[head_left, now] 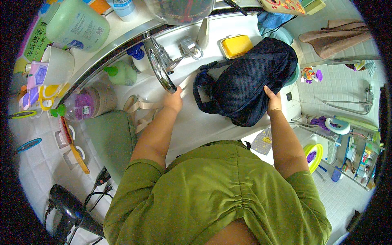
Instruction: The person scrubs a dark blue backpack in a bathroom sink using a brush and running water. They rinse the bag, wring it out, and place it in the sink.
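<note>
A black mesh bag (pixel 253 79) with a padded strap loop lies across the right part of the white sink (pixel 196 128). My right hand (pixel 274 100) grips its lower right side, thumb on top and the other fingers hidden beneath. Close by the tip of the chrome faucet (pixel 157 67), my left hand (pixel 173 101) is closed, its fingers mostly out of sight. Cream straps (pixel 148 105) run up to that hand from the left, and a pale strip shows past it. Whether the fingers hold the strap or the spout cannot be told.
A grey-green bag or case (pixel 110 136) stands left of my forearm. Behind the sink are a yellow soap bar (pixel 237 45), a green pump bottle (pixel 124 72) and a shelf of bottles. A black hair dryer (pixel 71 208) hangs lower left; a shower area lies right.
</note>
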